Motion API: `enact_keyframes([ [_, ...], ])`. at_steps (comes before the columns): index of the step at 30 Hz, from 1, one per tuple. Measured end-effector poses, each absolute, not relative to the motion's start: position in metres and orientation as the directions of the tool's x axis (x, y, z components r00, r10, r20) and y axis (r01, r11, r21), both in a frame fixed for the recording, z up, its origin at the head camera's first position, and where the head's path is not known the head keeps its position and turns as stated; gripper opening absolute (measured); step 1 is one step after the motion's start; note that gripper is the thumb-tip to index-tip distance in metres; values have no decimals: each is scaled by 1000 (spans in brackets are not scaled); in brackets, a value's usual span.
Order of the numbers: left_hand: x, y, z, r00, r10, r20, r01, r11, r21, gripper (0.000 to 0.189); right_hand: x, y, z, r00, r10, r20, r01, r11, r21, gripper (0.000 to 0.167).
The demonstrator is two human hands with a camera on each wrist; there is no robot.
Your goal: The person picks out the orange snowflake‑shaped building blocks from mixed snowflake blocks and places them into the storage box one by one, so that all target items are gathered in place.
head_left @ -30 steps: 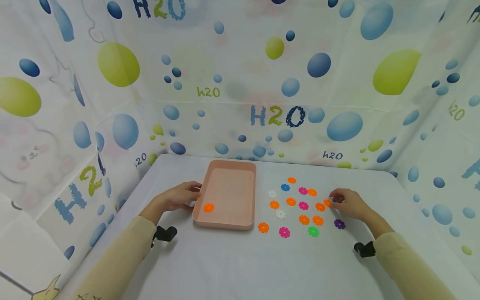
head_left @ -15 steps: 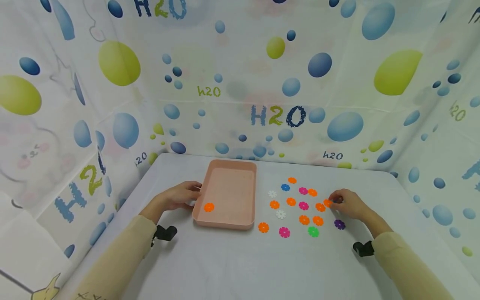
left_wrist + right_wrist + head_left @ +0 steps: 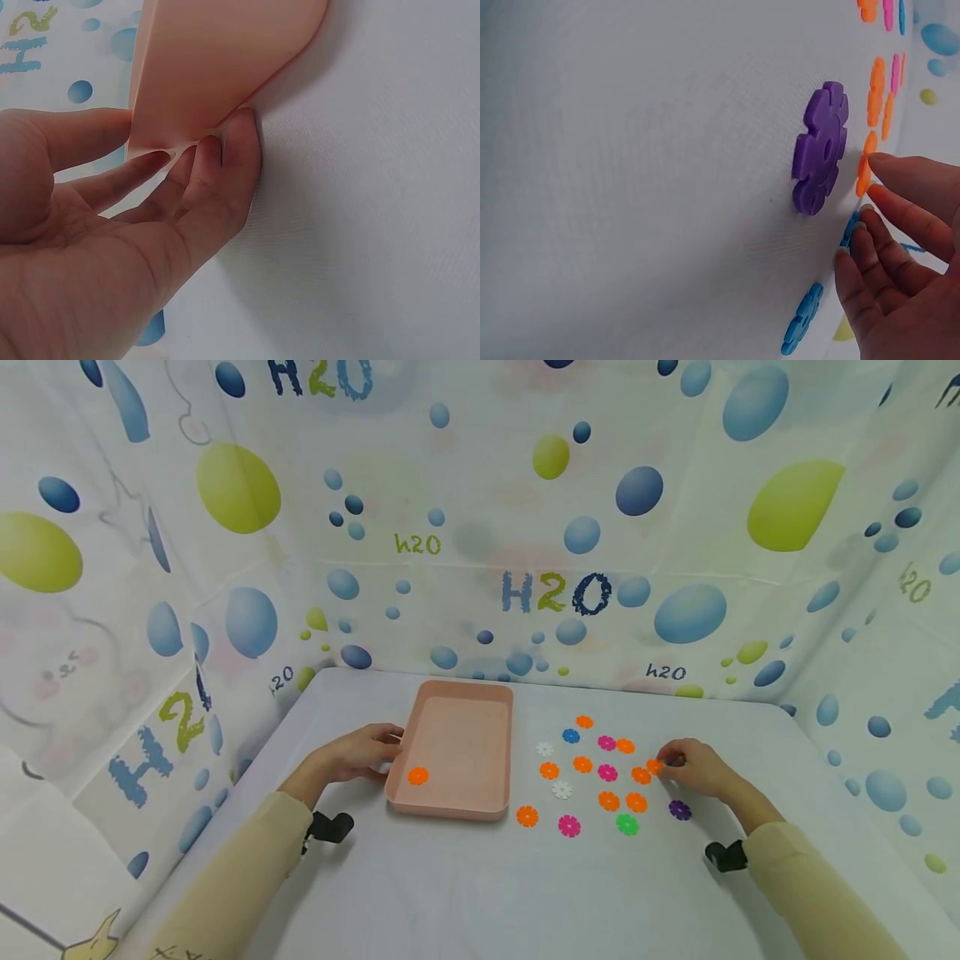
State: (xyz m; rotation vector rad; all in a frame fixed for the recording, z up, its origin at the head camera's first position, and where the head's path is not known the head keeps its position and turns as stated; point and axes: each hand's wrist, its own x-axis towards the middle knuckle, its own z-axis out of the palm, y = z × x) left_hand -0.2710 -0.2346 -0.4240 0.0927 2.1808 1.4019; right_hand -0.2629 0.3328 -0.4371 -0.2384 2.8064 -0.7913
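In the head view, my left hand (image 3: 362, 752) is at the left side of a pink tray (image 3: 457, 814). The left wrist view shows its thumb against the tray wall (image 3: 202, 67) and its fingers curled at the bottom edge. One orange flower-shaped disc (image 3: 417, 775) lies inside the tray. On the right, my right hand (image 3: 693, 766) pinches another orange disc (image 3: 654, 767) at its edge between thumb and index finger. In the right wrist view, a blue disc (image 3: 849, 229) is partly hidden by the other fingers, and a second blue disc (image 3: 802, 319) lies nearby.
Several more flower discs in orange, pink, white and blue lie between the tray and my right hand, with a green disc (image 3: 627, 824) in front. A purple disc (image 3: 679, 810) lies just before that hand. Patterned curtains (image 3: 465, 552) enclose the white table (image 3: 480, 893).
My right hand has shifted very slightly left, and the bit of blue that showed by its fingertips a second ago is covered in the head view. The left hand and tray stay put.
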Motion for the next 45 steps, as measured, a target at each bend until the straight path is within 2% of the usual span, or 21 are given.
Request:
enact_keyframes([
  [17,-272,-235,-424,-848,342,-404,-226,457,860,60,-263,329,-435,-969,-180,-169,-76,868,-490,32],
  [28,-272,-236,-423,-851,343,-399,-224,449,865,61,-263,332,-433,-977,-161,-140,-70,863,-501,24],
  [45,-271,-235,-423,-847,346,-404,-227,452,863,57,-251,324,-420,-978,-197,-66,-118,791,-600,23],
])
